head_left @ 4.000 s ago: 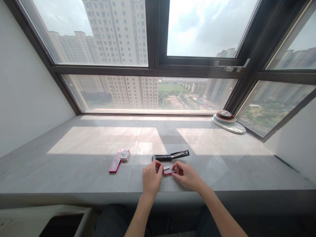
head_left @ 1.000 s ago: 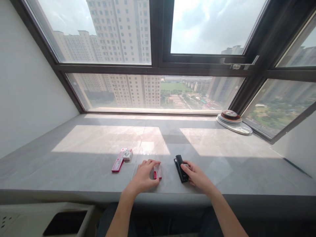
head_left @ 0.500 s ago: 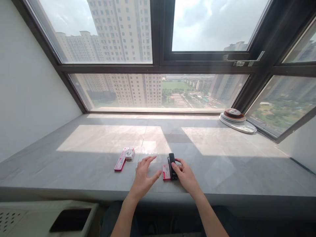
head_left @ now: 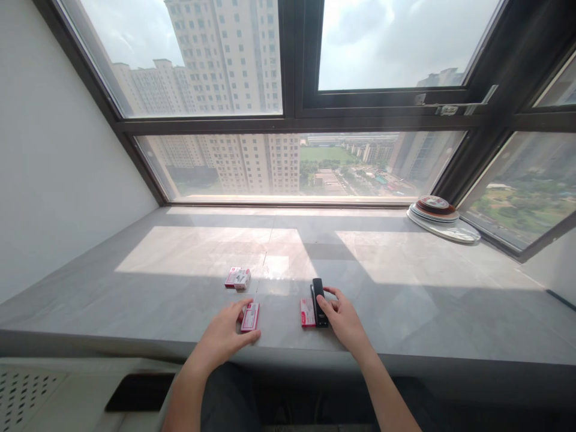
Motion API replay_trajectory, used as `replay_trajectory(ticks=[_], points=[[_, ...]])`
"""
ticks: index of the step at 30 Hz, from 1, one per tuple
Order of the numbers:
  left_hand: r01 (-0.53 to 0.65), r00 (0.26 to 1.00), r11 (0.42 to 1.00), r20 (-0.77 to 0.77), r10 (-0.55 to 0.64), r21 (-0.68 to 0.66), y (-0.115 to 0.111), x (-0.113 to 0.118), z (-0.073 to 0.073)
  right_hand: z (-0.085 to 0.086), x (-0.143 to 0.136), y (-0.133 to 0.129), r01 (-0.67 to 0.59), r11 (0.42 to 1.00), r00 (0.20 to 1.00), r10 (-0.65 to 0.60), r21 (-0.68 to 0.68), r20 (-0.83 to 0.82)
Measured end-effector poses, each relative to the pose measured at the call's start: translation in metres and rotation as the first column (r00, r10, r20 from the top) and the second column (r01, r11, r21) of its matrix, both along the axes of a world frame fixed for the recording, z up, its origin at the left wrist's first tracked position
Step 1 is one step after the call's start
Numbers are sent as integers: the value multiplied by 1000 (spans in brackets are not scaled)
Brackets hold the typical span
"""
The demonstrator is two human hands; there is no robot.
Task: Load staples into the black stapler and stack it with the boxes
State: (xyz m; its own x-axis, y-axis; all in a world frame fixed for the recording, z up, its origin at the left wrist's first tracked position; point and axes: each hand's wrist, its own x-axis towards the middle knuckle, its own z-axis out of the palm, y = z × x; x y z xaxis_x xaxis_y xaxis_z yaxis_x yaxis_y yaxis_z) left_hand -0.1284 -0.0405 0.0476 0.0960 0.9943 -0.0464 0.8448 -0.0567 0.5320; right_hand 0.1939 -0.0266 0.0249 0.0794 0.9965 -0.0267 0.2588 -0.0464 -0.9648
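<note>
Our left hand [head_left: 222, 332] has drawn its clasped pink-and-white box [head_left: 250, 317] nearer, our right hand [head_left: 343, 319] clasps the black stapler [head_left: 320, 306], and the window [head_left: 297, 123] lights the grey ledge [head_left: 405, 312].

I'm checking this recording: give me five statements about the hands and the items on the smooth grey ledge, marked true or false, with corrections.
1. The right hand holds a slim black stapler. True.
2. The left hand holds a round white plate. False: it holds a flat pink-and-white rectangular box.
3. Another pink-and-white box lies just left of the stapler. True.
4. The stack of round plate-like discs sits at the ledge's left end. False: it sits at the far right, by the window.
5. Sunlight falls on part of the smooth grey ledge. True.
</note>
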Motion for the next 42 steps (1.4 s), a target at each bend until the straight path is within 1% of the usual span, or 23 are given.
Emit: replay_trajectory(ticks=[2,3,6,8,10,13,16,18,19,21,22,24,25,26,27,29,30,32,35,37,38,40,42], points=[[52,995,999,83,-50,-13,2,14,6,2,0,-1,-2,1000,1000,2,5,-3],[65,992,998,106,-65,4,5,24,8,3,0,-1,-6,1000,1000,6,9,-3],[123,981,984,136,-140,131,13,64,12,5,-1,-2,-15,1000,1000,15,21,4],[188,968,956,122,-219,225,18,92,13,4,-1,-2,-17,1000,1000,16,25,16],[264,950,925,93,-299,273,22,115,12,2,-1,-1,-22,999,999,21,28,29],[347,921,900,84,-380,264,27,136,7,-2,0,-1,-32,999,998,31,36,49],[385,903,887,93,-419,255,28,141,2,-5,1,0,-32,999,998,29,38,59],[391,895,878,107,-433,276,28,135,3,-6,1,0,-23,999,998,21,28,60],[378,897,877,115,-426,298,29,128,5,-6,1,0,-17,1000,998,16,22,59],[290,925,885,130,-357,364,36,103,10,-5,1,-1,-11,1000,999,10,14,53],[213,947,893,139,-288,398,43,85,13,-4,1,-1,-12,1000,999,11,13,49],[1,983,896,165,-83,444,63,42,14,-2,0,-2,-21,1000,999,20,11,36],[-103,984,894,175,28,435,73,19,11,0,0,-3,-24,1000,999,24,8,29],[-169,980,902,167,110,398,84,-3,7,1,0,-3,-24,1000,999,24,3,23],[-183,980,921,141,142,345,93,-23,2,2,-1,-3,-20,1000,1000,20,-2,17],[-124,991,961,72,109,248,104,-55,-13,3,-2,-4,-9,1000,1000,9,-13,5],[-85,996,972,50,76,220,105,-66,-20,3,-2,-4,-4,1000,1000,4,-16,1],[-25,1000,978,17,22,207,97,-82,-33,2,-3,-3,-2,1000,1000,1,-18,-6],[-6,1000,975,14,3,223,66,-89,-42,3,-4,-3,-1,1000,1000,1,-14,-14],[-15,999,980,47,6,201,41,-80,-39,4,-5,-4,6,1000,1000,-6,-14,-9],[-13,997,983,71,0,181,30,-71,-36,5,-5,-4,10,1000,1000,-10,-15,-3],[6,989,988,143,-28,151,12,-41,-25,6,-5,-5,14,1000,1000,-14,-19,12],[101,958,986,253,-133,135,4,0,-12,7,-5,-6,13,1000,1000,-12,-20,22]])
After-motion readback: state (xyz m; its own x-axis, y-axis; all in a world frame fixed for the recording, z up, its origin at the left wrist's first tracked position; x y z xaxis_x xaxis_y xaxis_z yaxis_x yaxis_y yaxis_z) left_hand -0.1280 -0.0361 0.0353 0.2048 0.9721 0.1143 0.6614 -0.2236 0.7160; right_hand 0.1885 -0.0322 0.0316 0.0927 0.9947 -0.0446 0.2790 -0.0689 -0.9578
